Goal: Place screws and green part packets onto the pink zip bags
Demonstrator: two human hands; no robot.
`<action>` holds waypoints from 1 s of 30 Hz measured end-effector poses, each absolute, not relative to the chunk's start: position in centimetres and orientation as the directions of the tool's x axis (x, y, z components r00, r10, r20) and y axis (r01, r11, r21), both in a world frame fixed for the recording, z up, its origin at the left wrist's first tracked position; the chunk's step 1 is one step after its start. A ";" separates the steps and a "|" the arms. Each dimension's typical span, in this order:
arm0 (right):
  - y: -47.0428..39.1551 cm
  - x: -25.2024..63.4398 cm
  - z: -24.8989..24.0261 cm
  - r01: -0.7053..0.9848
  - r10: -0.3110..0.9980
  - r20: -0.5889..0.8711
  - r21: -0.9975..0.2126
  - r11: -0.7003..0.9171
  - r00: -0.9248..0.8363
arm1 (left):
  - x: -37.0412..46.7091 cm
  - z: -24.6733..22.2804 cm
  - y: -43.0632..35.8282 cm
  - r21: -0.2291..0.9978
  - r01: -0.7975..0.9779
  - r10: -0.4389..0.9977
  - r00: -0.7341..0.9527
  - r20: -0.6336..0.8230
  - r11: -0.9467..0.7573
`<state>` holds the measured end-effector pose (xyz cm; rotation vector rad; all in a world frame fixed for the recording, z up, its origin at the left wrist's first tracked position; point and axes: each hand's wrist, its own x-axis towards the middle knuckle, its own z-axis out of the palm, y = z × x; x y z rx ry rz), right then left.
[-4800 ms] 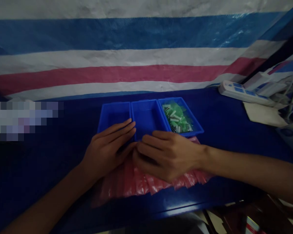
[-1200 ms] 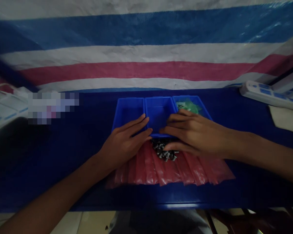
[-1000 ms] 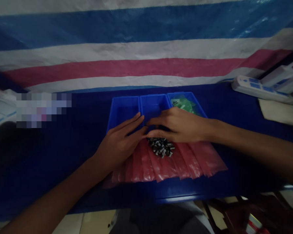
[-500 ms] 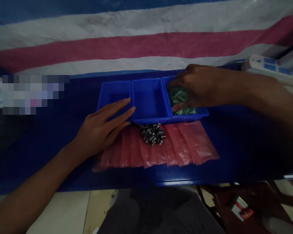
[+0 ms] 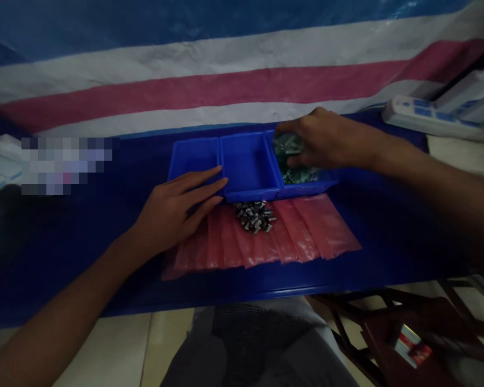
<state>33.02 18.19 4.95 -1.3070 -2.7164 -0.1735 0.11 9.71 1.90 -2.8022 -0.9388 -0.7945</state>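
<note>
Three blue bins [image 5: 250, 195] stand side by side on the blue table. My right hand [image 5: 312, 141] is over the right bin, its fingers curled round some of the small metal parts [image 5: 296, 174] in green plastic. With fingers spread, my left hand [image 5: 181, 207] rests against the front of the left and middle bins and holds nothing. A heap of short metal screws [image 5: 255, 216] lies in front of the middle bin, on a fanned row of red plastic bags [image 5: 302, 231].
A white power strip [image 5: 423, 115] lies at the back right. Striped sheeting [image 5: 226, 86] hangs behind the table. Below on the right, a red and white box [image 5: 412, 345] sits on a dark stool [image 5: 447, 344]. White items are at the far left.
My right hand has risen slightly within the right bin and its fingers have closed in on parts there. My left hand stays by the bins. The camera view has shifted a little.
</note>
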 end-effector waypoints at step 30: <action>8.4 24.6 2.3 0.110 0.082 0.624 0.007 0.994 -0.777 | -1.9 0.3 0.4 0.185 0.864 0.673 0.214 0.708 -0.469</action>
